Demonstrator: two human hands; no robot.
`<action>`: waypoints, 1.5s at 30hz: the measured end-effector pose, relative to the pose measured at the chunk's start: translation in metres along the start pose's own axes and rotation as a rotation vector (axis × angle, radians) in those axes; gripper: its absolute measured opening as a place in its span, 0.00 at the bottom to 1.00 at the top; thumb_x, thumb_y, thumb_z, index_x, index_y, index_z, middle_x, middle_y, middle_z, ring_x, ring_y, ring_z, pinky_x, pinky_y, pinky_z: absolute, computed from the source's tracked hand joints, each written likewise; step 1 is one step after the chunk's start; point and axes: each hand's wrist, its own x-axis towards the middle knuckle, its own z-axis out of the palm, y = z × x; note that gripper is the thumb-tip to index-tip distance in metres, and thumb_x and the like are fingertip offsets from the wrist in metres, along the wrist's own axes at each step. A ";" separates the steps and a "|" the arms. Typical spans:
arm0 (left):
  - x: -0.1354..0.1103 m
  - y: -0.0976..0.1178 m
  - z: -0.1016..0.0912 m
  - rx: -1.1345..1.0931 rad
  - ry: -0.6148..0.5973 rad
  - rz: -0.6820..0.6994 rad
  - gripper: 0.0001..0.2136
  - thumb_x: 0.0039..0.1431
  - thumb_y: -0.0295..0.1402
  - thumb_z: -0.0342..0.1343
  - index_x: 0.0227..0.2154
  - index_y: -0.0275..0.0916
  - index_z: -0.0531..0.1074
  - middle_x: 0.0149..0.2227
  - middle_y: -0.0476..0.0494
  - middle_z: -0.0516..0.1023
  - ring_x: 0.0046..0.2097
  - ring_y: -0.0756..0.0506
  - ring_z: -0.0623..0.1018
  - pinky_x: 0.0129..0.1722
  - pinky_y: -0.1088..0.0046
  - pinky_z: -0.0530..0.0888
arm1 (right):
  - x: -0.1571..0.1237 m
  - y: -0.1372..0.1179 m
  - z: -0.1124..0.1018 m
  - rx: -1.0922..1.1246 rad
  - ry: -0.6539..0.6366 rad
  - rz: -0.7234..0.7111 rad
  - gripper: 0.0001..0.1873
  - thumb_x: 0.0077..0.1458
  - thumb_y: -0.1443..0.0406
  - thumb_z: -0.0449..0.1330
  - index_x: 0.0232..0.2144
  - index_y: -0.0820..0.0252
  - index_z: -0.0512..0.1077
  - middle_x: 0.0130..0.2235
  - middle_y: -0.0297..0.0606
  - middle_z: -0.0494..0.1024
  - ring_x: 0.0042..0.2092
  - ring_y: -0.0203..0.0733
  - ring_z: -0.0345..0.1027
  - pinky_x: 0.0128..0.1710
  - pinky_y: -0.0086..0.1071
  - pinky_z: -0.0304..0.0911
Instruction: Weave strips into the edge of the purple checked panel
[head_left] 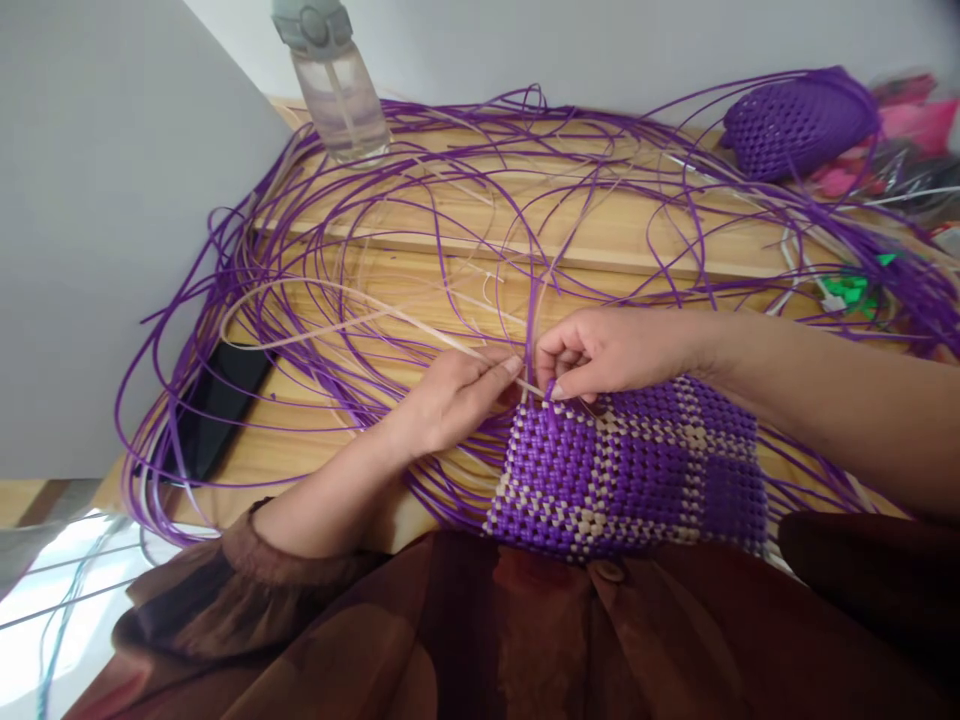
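Observation:
A half-woven panel (630, 470) of purple and cream plastic strips lies at the table's near edge, against my brown clothing. My left hand (450, 400) pinches a cream strip (322, 335) that loops away to the left. My right hand (600, 352) pinches a purple strip (538, 330) at the panel's top edge. Both hands meet at the panel's upper left corner, fingertips almost touching.
Loose purple strips (247, 250) sprawl in big loops over the wooden table (622, 240). A clear water bottle (337, 85) stands at the back left. A finished purple woven piece (799, 120) and pink clutter lie at the back right. A dark phone (217, 400) lies at left.

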 end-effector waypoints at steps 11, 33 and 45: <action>-0.032 -0.010 -0.003 0.067 0.004 -0.025 0.19 0.67 0.43 0.47 0.26 0.36 0.73 0.28 0.46 0.73 0.33 0.49 0.71 0.37 0.73 0.66 | -0.006 0.005 -0.005 0.052 -0.082 -0.079 0.07 0.53 0.65 0.60 0.34 0.61 0.77 0.28 0.33 0.75 0.28 0.33 0.66 0.29 0.27 0.62; -0.001 -0.011 0.025 -0.725 0.089 -0.149 0.19 0.46 0.36 0.71 0.42 0.40 0.75 0.32 0.49 0.80 0.32 0.50 0.78 0.38 0.72 0.72 | -0.010 -0.005 0.016 -0.049 0.160 0.026 0.07 0.48 0.62 0.62 0.25 0.61 0.72 0.22 0.29 0.67 0.24 0.32 0.57 0.24 0.28 0.51; 0.006 -0.010 0.029 -0.627 0.048 -0.149 0.15 0.41 0.32 0.73 0.24 0.34 0.71 0.25 0.50 0.77 0.28 0.53 0.75 0.31 0.76 0.69 | -0.015 0.008 0.009 -0.025 0.097 0.013 0.10 0.51 0.58 0.62 0.29 0.59 0.74 0.24 0.30 0.70 0.25 0.33 0.60 0.24 0.28 0.52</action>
